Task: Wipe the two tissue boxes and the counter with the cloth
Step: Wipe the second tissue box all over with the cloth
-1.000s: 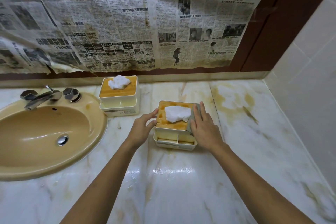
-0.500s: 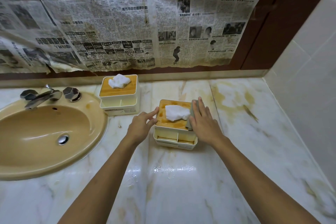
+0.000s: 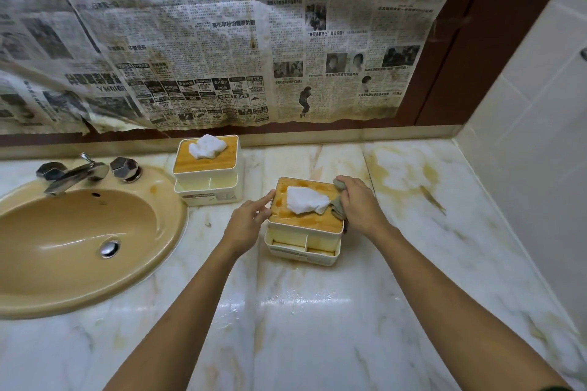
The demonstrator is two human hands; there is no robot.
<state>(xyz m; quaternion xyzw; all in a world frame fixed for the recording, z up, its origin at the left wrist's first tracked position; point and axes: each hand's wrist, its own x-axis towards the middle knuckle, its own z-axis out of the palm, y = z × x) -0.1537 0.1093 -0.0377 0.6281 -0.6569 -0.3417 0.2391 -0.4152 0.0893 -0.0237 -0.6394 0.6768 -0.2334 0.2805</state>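
Far left: tan oval sink (image 3: 38, 251) sunk into the marble tabletop (image 3: 317, 320), chrome faucet (image 3: 76, 173) at its far rim, drain plug visible in the bowl. Behind, along the far wall: yellowed, stained newspaper (image 3: 222, 41) hanging with a torn lower edge.

Just right of the sink, at the far side: far tissue box (image 3: 208, 176), cream body with a wooden lid, white tissue (image 3: 207, 146) sticking up from the slot. Untouched, standing apart from both hands.

Toward the middle, nearer: left hand (image 3: 246, 224), grip released, fingers extended, index fingertip touching the left upper edge of the near tissue box (image 3: 301, 232). Same cream body and wooden lid on this box; dark wet-looking blotches on the left part of the lid; white tissue crumpled over the lid's centre; open front compartments facing near.

At the box's right edge: right hand (image 3: 360, 208), grip clenched around a bunched grey cloth (image 3: 338, 200). Cloth pressed against the right side of the lid, one end poking out at the far side of the hand, another fold hanging at the box's right edge.

Further right: yellow-brown stains (image 3: 409, 174) on the marble, then the pale tiled side wall (image 3: 524, 152). Wet sheen on the tabletop near the forearms.
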